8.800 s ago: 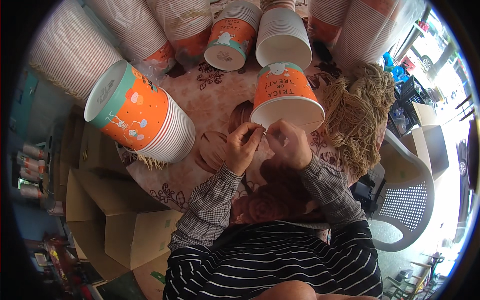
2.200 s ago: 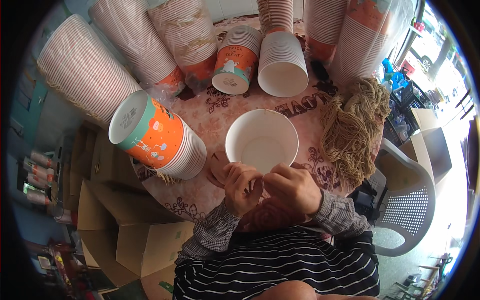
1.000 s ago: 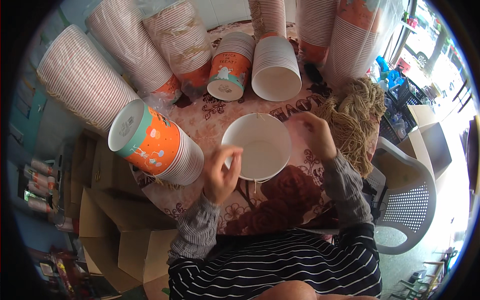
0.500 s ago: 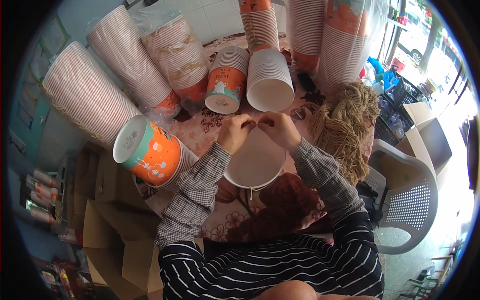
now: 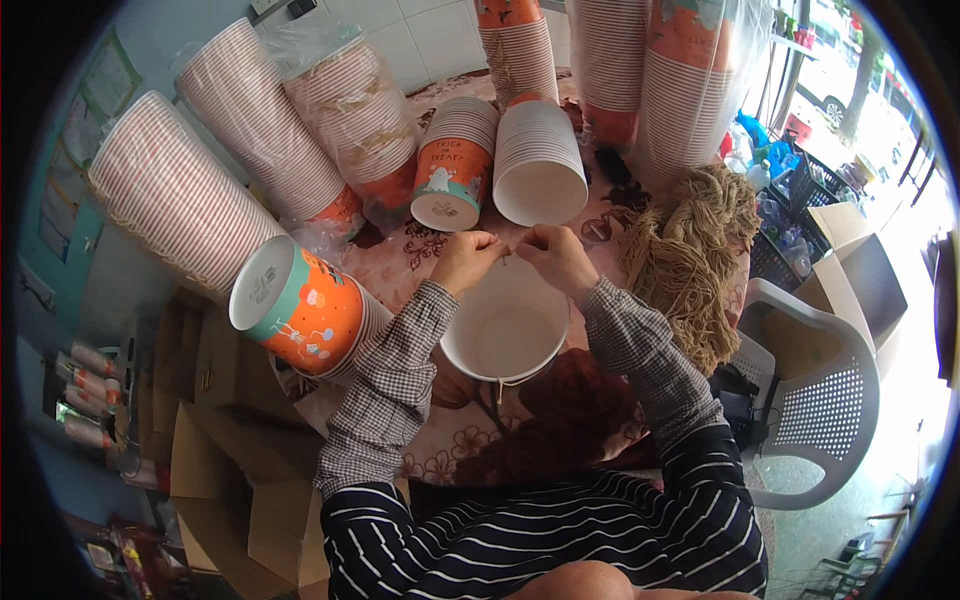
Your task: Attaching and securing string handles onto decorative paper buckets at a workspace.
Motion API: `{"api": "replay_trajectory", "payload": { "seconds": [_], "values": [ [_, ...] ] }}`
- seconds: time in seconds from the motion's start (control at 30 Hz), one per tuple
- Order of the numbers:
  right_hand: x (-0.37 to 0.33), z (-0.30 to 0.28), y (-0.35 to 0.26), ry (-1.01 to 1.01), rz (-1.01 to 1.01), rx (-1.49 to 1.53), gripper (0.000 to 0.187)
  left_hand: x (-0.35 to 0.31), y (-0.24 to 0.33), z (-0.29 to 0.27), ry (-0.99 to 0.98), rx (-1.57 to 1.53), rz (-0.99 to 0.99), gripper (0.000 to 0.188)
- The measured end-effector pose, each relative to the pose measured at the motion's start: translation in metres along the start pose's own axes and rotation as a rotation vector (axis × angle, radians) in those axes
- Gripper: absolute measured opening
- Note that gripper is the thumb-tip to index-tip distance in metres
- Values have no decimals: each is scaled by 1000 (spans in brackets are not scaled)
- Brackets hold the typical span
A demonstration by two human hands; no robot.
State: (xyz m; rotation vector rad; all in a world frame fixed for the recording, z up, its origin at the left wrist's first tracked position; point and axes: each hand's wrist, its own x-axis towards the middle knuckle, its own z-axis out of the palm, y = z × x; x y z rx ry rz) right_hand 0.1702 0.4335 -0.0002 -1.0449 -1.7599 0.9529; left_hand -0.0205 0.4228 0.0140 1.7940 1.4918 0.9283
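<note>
In front of me a white paper bucket (image 5: 535,345) has its open mouth toward me. A short beige cord (image 5: 501,388) hangs knotted at its near rim. At the far rim my left hand (image 5: 468,262) and my right hand (image 5: 558,260) face each other, thumbs and forefingers pinched. A thin piece of cord (image 5: 505,259) shows at the fingertips; most of it is hidden by the fingers. To the right of my right forearm lies a loose bundle of beige cords (image 5: 690,265) on the flowered tablecloth (image 5: 440,430).
Nested stacks of paper buckets (image 5: 180,190) line the table's left and back, some in clear plastic. An orange and green bucket (image 5: 305,305) lies tilted by my left forearm. A grey plastic chair (image 5: 815,400) stands right, open cardboard boxes (image 5: 240,490) lower left.
My hands have drawn slightly apart at the fingertips, and a bit of cord now shows between them. The bucket has shifted slightly left and down in view.
</note>
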Motion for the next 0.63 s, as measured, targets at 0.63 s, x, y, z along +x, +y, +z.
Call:
{"api": "replay_trajectory", "payload": {
  "seconds": [0.63],
  "values": [
    [15,-10,13,-152,53,16,18,-5,14,0,-1,182,125,23]
  ]
}}
